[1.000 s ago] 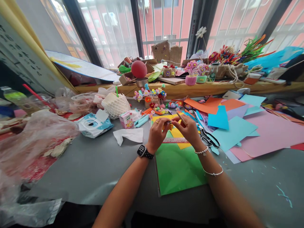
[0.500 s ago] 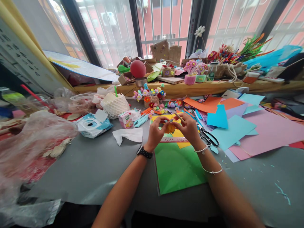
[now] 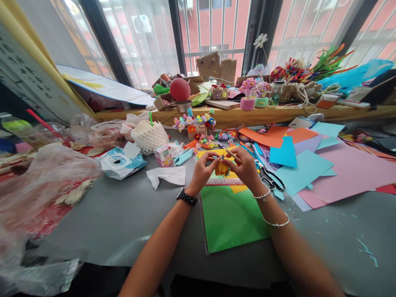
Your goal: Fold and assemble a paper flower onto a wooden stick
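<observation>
Between my two hands is a small folded yellow-orange paper piece [image 3: 222,169], held above the table. My left hand [image 3: 201,171] pinches its left side, fingers closed. With thumb and fingers, my right hand [image 3: 246,166] grips its right side and also keeps a thin, pale stick [image 3: 232,155] tucked between the fingers. Fingertips cover part of the paper. Beneath the hands lie yellow sheets [image 3: 239,189], a pink patterned strip like a ruler [image 3: 227,181] and a green sheet [image 3: 235,218]. Black-handled scissors [image 3: 272,180] rest just right of my right hand.
Coloured paper sheets [image 3: 349,173] spread over the right side. On the left are a wet-wipe pack [image 3: 122,163], a small pink box [image 3: 163,156], a white tissue [image 3: 168,176] and plastic bags [image 3: 52,181]. Small craft flowers [image 3: 196,123] stand behind; a ledge [image 3: 225,117] carries more crafts.
My hands have parted slightly, the left shifting a little to the left. More of the yellow-orange paper piece now shows between the fingers, turned a little. The table's things stay put.
</observation>
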The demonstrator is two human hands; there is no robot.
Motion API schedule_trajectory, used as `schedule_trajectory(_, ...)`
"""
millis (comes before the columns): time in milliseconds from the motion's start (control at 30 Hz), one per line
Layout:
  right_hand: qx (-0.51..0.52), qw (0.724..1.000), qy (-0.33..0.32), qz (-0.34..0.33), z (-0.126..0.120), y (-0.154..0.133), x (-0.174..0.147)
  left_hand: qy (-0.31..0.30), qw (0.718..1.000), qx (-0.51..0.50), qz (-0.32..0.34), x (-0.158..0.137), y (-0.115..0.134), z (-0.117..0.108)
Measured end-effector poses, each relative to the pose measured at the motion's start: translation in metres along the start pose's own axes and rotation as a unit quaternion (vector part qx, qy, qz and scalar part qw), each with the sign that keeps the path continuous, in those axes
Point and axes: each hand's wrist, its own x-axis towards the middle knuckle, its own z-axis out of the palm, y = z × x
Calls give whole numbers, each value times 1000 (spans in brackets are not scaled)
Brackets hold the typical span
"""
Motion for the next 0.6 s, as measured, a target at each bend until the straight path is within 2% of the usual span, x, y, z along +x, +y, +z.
schedule_trajectory(367,4,1000,-7,0,0,0,1,-21,997,-61,-42,1,-2,-1)
schedule_trajectory(600,32,999,-32,27,-1,1,2,-32,996,-65,-45,1,-6,-2)
